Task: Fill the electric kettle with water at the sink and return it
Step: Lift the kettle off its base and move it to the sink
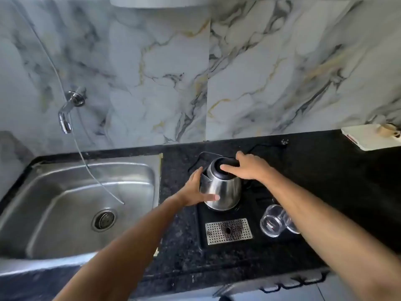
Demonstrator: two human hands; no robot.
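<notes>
Standing on a black tray (201,235) right of the sink (65,192): steel kettle (225,190). Left hand (195,192) cups its side, fingers spread. Right hand (249,168) lies over lid and handle, fingers loosely curled.

Bright, even daylight fills the scene, with soft shadows. Pale glare streaks the steel sink (86,192) at lower left and the kettle (223,187) at centre. The wide lens bends the tabletop (325,181) edge and wall tiles (173,72). The whole frame looks slightly soft, most blurred along the forearms at the bottom.
</notes>
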